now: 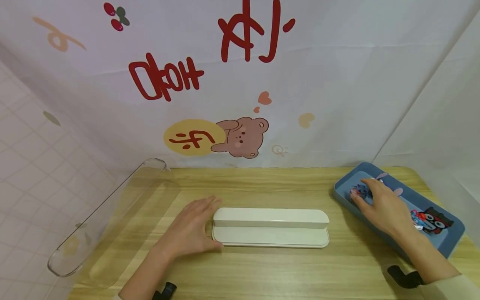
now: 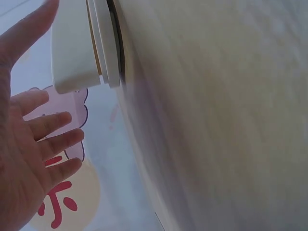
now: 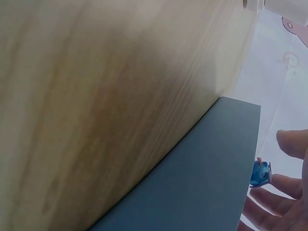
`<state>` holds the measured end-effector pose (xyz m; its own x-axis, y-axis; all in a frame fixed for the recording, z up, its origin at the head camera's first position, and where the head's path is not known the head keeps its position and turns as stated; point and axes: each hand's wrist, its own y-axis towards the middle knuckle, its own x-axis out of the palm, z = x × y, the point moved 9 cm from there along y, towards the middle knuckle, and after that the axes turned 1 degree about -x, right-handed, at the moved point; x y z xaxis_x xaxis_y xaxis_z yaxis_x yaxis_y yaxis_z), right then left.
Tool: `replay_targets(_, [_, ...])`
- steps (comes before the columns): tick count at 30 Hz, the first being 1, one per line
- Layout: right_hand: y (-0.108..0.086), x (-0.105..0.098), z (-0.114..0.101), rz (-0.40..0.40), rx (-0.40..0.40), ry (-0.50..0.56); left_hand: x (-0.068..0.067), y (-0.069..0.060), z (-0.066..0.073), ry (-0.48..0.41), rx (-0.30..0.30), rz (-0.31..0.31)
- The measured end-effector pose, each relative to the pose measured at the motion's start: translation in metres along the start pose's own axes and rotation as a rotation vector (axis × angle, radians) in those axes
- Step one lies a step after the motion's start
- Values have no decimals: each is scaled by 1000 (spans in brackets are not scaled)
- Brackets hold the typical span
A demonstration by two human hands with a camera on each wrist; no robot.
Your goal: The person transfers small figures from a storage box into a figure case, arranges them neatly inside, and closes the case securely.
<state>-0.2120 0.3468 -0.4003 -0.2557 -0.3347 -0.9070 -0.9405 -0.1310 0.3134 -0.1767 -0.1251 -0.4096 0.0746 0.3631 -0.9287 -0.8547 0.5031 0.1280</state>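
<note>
A white two-level stand [image 1: 270, 236] lies in the middle of the wooden table. My left hand [image 1: 191, 229] is at its left end, fingers spread, thumb by the front corner; whether it touches is unclear. In the left wrist view the palm of the left hand [image 2: 29, 159] faces up beside the end of the stand [image 2: 74, 48]. My right hand [image 1: 388, 208] is over the blue tray [image 1: 455, 233], with thumb and fingers apart around a small dark-blue figure [image 1: 360, 191]. The right wrist view shows the figure [image 3: 260, 173] by the fingertips of the right hand [image 3: 288, 202], above the tray wall [image 3: 192, 168].
Inside the tray, a red-and-blue figure [image 1: 418, 217] and a dark owl-like piece [image 1: 436, 221] lie near the right end. A long clear plastic cover [image 1: 131, 225] stands on the left. A printed white cloth [image 1: 330, 83] hangs behind the table.
</note>
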Motion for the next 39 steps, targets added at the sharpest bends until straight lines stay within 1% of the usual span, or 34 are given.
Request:
replay_targets(4, [2,2,1,-30,17,0,0,0,6,26,33,15])
replay_targets(9, [3,5,3,-52,30,-3,3,0,11,38,50,4])
replay_targets(14, [5,10,5,-60,32,-7,6,0,13,54,55,-5])
replay_targets(22, [10,13,6,-58,18,12,10,2,14,96,47,-22])
replay_targets(27, [11,14,6,-65,11,16,10,3,15,122,57,-12])
replay_targets(34, [11,15,5,-45,-19,2,9,3,17,137,64,5])
replay_targets(39, [11,14,3,-41,-21,30,9,4,19,137,62,13])
